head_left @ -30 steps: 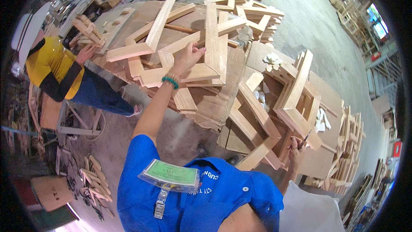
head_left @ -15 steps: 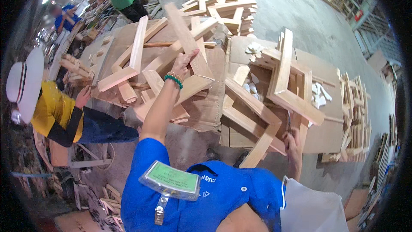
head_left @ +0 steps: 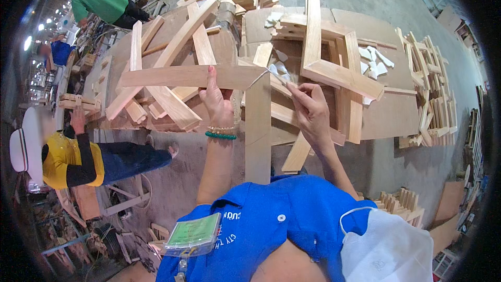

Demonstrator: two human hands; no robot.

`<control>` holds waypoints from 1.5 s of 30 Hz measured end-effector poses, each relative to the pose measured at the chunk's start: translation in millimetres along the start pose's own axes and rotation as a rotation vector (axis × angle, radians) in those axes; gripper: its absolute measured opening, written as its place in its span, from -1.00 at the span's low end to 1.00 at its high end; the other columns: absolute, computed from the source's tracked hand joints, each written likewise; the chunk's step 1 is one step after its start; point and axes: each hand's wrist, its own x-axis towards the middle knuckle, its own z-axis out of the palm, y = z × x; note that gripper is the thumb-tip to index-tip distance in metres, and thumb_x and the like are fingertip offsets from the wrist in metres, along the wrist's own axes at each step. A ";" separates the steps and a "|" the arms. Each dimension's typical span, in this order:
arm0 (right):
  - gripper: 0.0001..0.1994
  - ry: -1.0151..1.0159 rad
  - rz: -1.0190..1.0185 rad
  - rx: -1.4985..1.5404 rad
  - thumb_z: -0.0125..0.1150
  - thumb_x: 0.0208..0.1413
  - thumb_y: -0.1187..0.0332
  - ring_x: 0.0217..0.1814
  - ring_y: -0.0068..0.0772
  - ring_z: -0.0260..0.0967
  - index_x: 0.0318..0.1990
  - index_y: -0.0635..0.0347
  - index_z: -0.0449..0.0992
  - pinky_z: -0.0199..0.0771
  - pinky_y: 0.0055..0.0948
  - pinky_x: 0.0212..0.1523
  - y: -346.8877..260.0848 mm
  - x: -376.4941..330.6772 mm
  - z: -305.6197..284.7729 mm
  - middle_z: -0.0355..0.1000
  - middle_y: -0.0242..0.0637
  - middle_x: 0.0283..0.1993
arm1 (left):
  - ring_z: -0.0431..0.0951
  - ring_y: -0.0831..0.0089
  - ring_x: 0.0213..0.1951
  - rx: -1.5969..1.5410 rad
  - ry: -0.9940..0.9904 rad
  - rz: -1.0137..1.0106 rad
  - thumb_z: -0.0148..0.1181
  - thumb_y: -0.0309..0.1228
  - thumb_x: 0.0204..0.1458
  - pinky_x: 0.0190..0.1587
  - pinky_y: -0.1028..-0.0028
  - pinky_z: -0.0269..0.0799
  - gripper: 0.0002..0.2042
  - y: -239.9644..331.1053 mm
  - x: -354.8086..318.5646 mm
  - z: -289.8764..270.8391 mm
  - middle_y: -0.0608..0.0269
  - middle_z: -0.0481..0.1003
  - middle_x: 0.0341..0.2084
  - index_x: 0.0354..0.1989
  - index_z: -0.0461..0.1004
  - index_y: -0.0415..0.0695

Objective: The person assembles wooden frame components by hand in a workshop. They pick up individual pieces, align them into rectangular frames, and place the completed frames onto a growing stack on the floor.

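Observation:
My left hand [head_left: 219,105] is closed around an L-shaped wooden frame piece [head_left: 182,77], its thumb on the front face and its fingers behind. One arm of the piece runs level to the left; the other [head_left: 258,130] hangs down toward my shirt. A pale, glue-like line [head_left: 259,79] marks the mitred corner joint. In my right hand [head_left: 312,108] a thin, stick-like tool [head_left: 277,74] is pinched, its tip close to that corner. Its exact kind is too small to tell. Behind the piece, another angled wooden frame piece [head_left: 284,115] lies on the cardboard-covered table [head_left: 250,26].
More angled frame pieces lie on the left table [head_left: 172,112] and stand joined at the right [head_left: 342,75]. White scraps [head_left: 374,62] lie beside them. Stacked frames [head_left: 430,94] stand far right. A person in yellow [head_left: 73,156] works at left, another in green [head_left: 102,0] farther off.
My left hand has lifted the frame piece off the left table and turned it level before me. My right hand has come up and left with the thin tool to the corner joint.

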 end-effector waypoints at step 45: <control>-0.63 -0.264 -0.357 0.145 0.26 -0.14 0.59 -0.34 -0.37 0.32 -0.16 -0.12 0.61 0.38 -0.44 -0.39 -43.8 -24.9 -103.2 0.35 -0.35 -0.36 | 0.48 0.38 -0.54 -0.932 -1.436 -0.441 -0.19 -0.44 0.21 -0.38 0.41 0.36 -0.86 38.7 -79.2 92.7 0.23 0.39 -0.62 -0.37 0.28 -0.12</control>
